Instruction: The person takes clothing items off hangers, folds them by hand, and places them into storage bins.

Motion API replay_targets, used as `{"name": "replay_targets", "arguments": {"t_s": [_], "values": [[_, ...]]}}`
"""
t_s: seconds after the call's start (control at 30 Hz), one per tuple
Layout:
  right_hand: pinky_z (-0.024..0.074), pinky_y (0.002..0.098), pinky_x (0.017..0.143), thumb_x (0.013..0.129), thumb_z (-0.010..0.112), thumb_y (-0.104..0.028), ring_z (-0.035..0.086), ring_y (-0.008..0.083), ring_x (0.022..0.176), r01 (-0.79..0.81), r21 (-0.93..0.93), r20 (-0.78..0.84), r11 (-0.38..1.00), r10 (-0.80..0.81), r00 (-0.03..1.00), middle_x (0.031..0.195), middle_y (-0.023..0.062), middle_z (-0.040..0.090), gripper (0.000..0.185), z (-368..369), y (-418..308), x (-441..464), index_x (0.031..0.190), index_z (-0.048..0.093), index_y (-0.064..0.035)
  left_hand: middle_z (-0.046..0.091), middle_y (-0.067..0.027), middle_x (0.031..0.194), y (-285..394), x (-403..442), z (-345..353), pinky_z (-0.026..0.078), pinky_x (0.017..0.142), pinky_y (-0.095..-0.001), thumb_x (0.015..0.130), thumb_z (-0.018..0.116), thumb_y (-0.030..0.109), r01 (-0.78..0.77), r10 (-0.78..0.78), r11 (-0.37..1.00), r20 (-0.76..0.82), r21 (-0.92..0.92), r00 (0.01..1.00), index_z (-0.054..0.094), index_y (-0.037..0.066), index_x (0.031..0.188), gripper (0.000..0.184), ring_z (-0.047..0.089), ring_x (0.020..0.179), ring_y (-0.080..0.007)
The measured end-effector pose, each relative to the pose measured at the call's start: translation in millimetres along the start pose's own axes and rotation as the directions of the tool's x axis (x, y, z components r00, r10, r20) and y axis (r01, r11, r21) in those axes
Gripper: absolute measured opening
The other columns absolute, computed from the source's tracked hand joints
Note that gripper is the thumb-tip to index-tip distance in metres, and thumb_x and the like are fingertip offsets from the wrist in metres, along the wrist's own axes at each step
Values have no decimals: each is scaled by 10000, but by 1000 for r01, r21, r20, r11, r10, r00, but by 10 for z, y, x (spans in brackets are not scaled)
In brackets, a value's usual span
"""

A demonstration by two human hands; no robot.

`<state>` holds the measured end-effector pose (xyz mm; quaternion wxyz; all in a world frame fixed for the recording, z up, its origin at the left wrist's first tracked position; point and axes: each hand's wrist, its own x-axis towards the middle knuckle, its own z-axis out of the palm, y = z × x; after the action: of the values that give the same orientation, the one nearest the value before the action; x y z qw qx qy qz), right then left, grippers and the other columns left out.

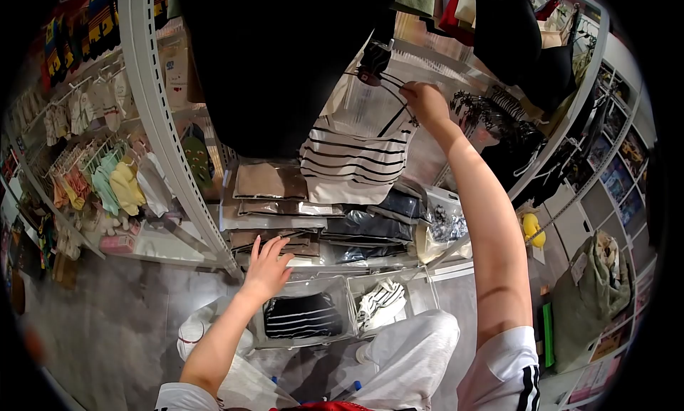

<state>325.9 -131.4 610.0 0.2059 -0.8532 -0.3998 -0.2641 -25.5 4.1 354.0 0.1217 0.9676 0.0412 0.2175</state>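
Note:
A white camisole top with black stripes (356,162) hangs in front of the shelf. My right hand (427,106) reaches up and pinches thin black straps at its upper right. A dark tag-like piece (370,73) sits near those straps. Lower left, my left hand (268,270) has its fingers spread, with nothing in them, close to the front edge of the stacked flat clear packages. Brown packaged garments (269,181) and black packaged garments (367,228) lie in that stack, just below and beside the top.
Two clear bins (350,297) stand below the shelf, holding a folded black striped garment (303,316) and a white striped one (382,304). A perforated metal post (167,119) rises at left. Large black cloth (263,62) blocks the upper middle; bras (509,40) hang upper right.

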Motion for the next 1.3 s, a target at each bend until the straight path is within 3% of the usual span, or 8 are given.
{"name": "replay_targets", "arguments": {"t_s": [0.07,0.43,0.7,0.87,1.03,1.1,1.2,1.3], "values": [[456,366,752,790,554,-214,585,297,830,-116,239,-81,964,138,987,838,99,643,181,68,22,22,903,665,-128,436,-86,1232,-13,-9,7,169,1045,-509,715,650,160,-2,2,1000,10,0,1000,578,100,976,277,340,1214,-259],[457,343,616,800,545,-177,592,312,672,9,284,-361,959,99,927,732,150,616,158,-62,291,-181,831,659,-73,455,-69,1212,-11,-12,105,162,1049,-511,715,655,177,-28,27,999,37,28,999,595,99,956,260,351,1206,-237],[391,247,513,861,546,-200,482,88,539,-247,450,-86,858,317,945,595,14,550,185,-57,899,-693,884,655,-52,451,-73,1213,-13,-19,208,158,1053,-507,715,643,169,-59,59,998,66,9,996,582,93,976,278,350,1207,-252],[372,230,506,865,540,-261,454,67,537,-332,249,21,910,338,941,604,3,525,245,88,1145,-1336,878,640,-38,462,-60,1204,-17,-21,268,179,1046,-502,733,626,142,-62,59,998,80,33,995,569,93,971,250,378,1187,-240],[404,251,565,851,569,-231,482,75,578,-430,428,192,795,386,903,634,22,568,230,489,1410,-2253,866,630,-11,456,-51,1209,-3,0,267,187,1049,-489,742,628,147,-68,65,997,78,34,995,563,97,989,260,377,1188,-230],[417,264,578,844,575,-210,512,105,588,-456,315,170,832,423,890,673,57,608,216,533,1192,-2575,875,630,-3,450,-49,1220,16,14,261,187,1049,-488,741,629,147,-63,60,998,75,31,995,555,100,1013,286,371,1193,-232],[430,276,581,800,601,-131,556,180,615,-395,224,163,891,365,917,719,101,618,131,364,573,-2798,838,633,-10,441,-58,1236,57,55,271,190,1048,-483,743,628,148,-63,62,998,22,9,998,520,97,1097,373,365,1200,-239],[430,299,559,745,635,-87,545,212,602,-71,256,28,964,66,997,691,82,598,64,283,112,-2825,774,630,-31,420,-71,1255,207,130,242,184,1052,-478,737,635,142,-32,29,999,-97,-35,995,476,90,1166,462,346,1217,-242]]}}
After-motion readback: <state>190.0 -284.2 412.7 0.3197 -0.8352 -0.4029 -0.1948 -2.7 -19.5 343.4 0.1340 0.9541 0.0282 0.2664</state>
